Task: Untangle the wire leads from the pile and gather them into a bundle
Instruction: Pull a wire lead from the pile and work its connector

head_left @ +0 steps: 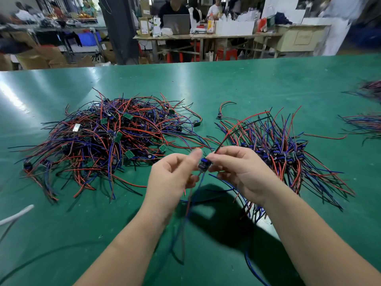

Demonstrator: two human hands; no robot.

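A tangled pile of red, blue and black wire leads (107, 139) with small green boards lies on the green table at the left. A sorted bundle (282, 153) lies at the right, its blue components lined up. Between them, raised above the table, my left hand (171, 176) and my right hand (239, 170) pinch one wire lead (204, 164) by its small blue component. Its red and black wires rise up to the right, and its blue and red wires hang down between my wrists.
The green table (226, 83) stretches far ahead. More wire bundles (367, 122) lie at the right edge. A white cable (16, 215) crosses the left edge. One loose lead (221, 112) lies behind the bundle. People sit at desks beyond the table.
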